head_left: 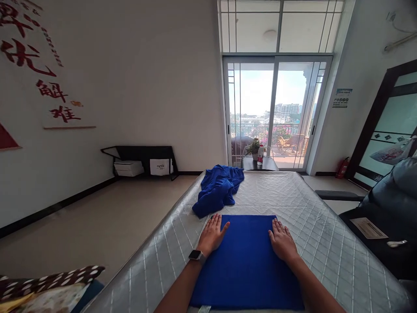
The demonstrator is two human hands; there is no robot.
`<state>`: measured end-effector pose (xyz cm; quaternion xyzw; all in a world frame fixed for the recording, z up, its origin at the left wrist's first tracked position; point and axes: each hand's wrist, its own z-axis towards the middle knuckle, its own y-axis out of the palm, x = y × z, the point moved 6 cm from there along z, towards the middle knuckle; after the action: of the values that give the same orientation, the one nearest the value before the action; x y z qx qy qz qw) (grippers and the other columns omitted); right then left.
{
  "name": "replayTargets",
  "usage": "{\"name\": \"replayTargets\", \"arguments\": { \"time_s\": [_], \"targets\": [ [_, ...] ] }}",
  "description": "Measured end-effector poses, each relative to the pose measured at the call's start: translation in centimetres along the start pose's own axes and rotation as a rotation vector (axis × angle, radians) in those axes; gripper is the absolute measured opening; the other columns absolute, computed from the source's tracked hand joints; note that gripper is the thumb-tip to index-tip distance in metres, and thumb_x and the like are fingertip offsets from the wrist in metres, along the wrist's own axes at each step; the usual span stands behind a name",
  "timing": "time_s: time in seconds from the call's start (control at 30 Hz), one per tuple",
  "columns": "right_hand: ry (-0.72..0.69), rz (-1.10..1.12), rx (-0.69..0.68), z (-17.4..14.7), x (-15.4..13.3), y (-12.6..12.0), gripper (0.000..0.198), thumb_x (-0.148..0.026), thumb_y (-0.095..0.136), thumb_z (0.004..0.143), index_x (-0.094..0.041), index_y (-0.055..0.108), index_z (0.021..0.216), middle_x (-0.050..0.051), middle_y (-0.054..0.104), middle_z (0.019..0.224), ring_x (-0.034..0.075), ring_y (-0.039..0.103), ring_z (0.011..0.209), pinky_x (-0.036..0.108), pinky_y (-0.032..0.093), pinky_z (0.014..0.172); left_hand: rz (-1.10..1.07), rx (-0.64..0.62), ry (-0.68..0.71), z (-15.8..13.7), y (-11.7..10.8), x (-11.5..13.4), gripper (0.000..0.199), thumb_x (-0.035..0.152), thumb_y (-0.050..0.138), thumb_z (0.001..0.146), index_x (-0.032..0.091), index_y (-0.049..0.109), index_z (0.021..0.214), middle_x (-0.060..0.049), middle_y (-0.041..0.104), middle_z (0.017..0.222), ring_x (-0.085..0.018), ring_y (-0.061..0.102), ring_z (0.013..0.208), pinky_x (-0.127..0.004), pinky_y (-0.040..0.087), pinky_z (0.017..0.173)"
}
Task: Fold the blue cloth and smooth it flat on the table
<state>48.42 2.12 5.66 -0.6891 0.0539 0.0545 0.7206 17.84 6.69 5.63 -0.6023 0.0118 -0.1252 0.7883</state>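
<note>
A blue towel (247, 261) lies flat and smooth on the grey quilted mattress (325, 226). My left hand (213, 234) rests open on its far left corner, palm down, thumb apart from the fingers. Across from it, my right hand (282, 238) is laid flat on the far right edge, fingers stretched forward. A small pale tag (204, 309) shows at the towel's near left corner. Beyond my left hand, a crumpled heap of blue cloth (220, 189) sits near the mattress's far left side.
Past the mattress's far end stands a small dark table (269, 164) with a potted plant and a bottle (260, 155). A black armchair (391, 204) is on the right. Folded fabrics (52, 287) lie at lower left, and a black rack (143, 156) stands by the wall.
</note>
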Motion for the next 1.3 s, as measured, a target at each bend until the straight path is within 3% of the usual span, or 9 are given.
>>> {"name": "replayTargets", "arguments": {
  "time_s": [0.13,0.23,0.47,0.53,0.6,0.77,1.1,1.2,1.3],
  "targets": [
    [0.001,0.041,-0.001,-0.1,0.0,-0.3,0.065,-0.042,0.015,0.098,-0.010,0.017,0.155,0.007,0.016,0.162,0.019,0.011,0.149,0.038,0.005,0.120,0.042,0.008,-0.024,-0.2,-0.8,0.2,0.085,0.066,0.014,0.097,0.002,0.037,0.148,-0.019,0.037,0.154,-0.029,0.028,0.145,-0.045,0.024,0.119],
    [0.007,0.075,0.005,-0.3,0.0,-0.7,0.065,-0.042,0.014,0.098,-0.010,0.018,0.155,0.007,0.017,0.162,0.019,0.012,0.149,0.039,0.006,0.120,0.051,0.035,-0.002,-0.3,-1.4,2.5,0.084,0.066,0.013,0.097,0.005,0.039,0.148,-0.019,0.039,0.153,-0.030,0.029,0.145,-0.048,0.025,0.119],
    [-0.027,0.063,0.011,-0.6,0.1,-0.8,0.063,-0.033,0.019,0.097,-0.006,0.021,0.154,0.009,0.017,0.161,0.022,0.011,0.149,0.041,0.008,0.120,-0.109,-0.076,0.342,-0.3,-0.2,18.3,0.070,0.055,0.011,0.102,0.010,0.035,0.150,-0.013,0.035,0.156,-0.023,0.024,0.147,-0.043,0.025,0.120],
    [-0.054,0.043,0.005,-0.7,0.1,-0.7,0.062,-0.026,0.023,0.095,-0.008,0.022,0.154,0.008,0.015,0.162,0.022,0.010,0.149,0.041,0.008,0.120,-0.150,-0.097,0.367,-0.2,0.3,21.5,0.069,0.052,0.009,0.102,0.010,0.035,0.150,-0.013,0.034,0.157,-0.023,0.024,0.147,-0.043,0.024,0.120],
    [-0.056,0.040,0.002,-0.8,0.2,-0.7,0.062,-0.021,0.023,0.094,-0.009,0.022,0.154,0.007,0.014,0.162,0.021,0.009,0.149,0.040,0.007,0.120,-0.167,-0.108,0.351,-0.1,0.7,22.6,0.070,0.052,0.007,0.102,0.009,0.036,0.150,-0.013,0.035,0.156,-0.023,0.024,0.147,-0.044,0.023,0.120],
    [-0.019,0.080,0.008,-0.7,0.2,-1.1,0.062,-0.034,0.019,0.098,-0.009,0.021,0.154,0.008,0.018,0.161,0.021,0.012,0.149,0.040,0.008,0.120,-0.120,-0.120,0.287,-0.3,1.3,18.9,0.074,0.058,0.010,0.100,0.010,0.035,0.150,-0.012,0.032,0.157,-0.024,0.023,0.147,-0.043,0.023,0.120],
    [-0.010,0.065,0.008,-0.6,0.0,-0.8,0.064,-0.038,0.015,0.098,-0.009,0.019,0.155,0.008,0.017,0.161,0.019,0.011,0.149,0.039,0.006,0.121,-0.008,-0.066,0.051,-2.4,-0.3,2.1,0.075,0.062,0.016,0.099,0.010,0.033,0.151,-0.014,0.032,0.157,-0.027,0.026,0.146,-0.047,0.025,0.119],
    [-0.018,0.054,0.016,-0.5,0.0,-0.6,0.064,-0.039,0.016,0.098,-0.008,0.020,0.154,0.007,0.018,0.161,0.019,0.012,0.149,0.039,0.008,0.121,-0.034,-0.033,-0.002,-3.4,-0.8,0.1,0.076,0.061,0.017,0.099,0.007,0.033,0.151,-0.016,0.031,0.157,-0.028,0.028,0.145,-0.047,0.026,0.118],
    [-0.027,0.066,0.058,-0.4,-0.1,-0.5,0.064,-0.040,0.018,0.098,-0.009,0.025,0.153,0.007,0.022,0.160,0.021,0.016,0.148,0.041,0.012,0.121,-0.056,0.011,-0.024,-3.7,-1.6,0.0,0.075,0.060,0.019,0.099,0.005,0.040,0.147,-0.017,0.038,0.154,-0.028,0.030,0.144,-0.047,0.026,0.119]
  ]
}}
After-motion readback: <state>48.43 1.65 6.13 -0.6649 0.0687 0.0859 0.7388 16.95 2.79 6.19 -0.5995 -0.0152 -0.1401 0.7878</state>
